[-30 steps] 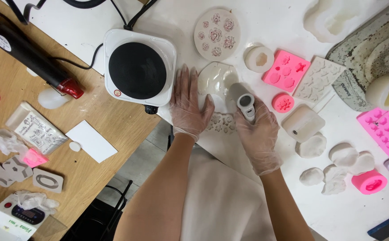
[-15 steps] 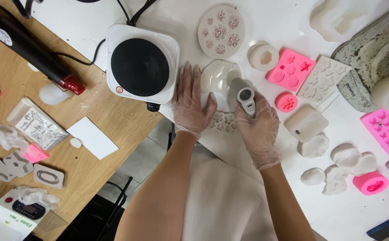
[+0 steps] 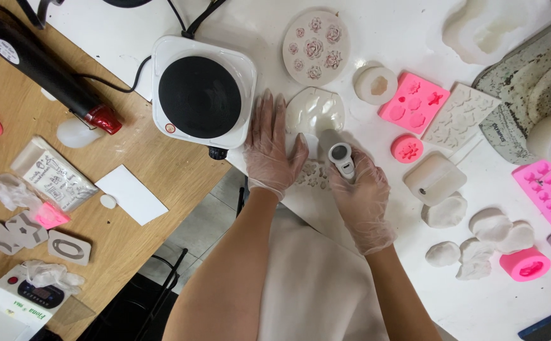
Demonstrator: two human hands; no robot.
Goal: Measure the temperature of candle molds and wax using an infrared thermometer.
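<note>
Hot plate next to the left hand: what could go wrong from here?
The left hand lies flat beside the hot plate; if the plate is on, the thin glove could scorch. The right hand works a small grey tool near the table edge; it might slip off. Crowded moulds could get knocked.

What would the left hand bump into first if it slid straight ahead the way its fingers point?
The left hand points up the table, beside the clear mould. Straight ahead the white tabletop looks free; the hot plate sits just left of that line, though depth is unclear.
</note>
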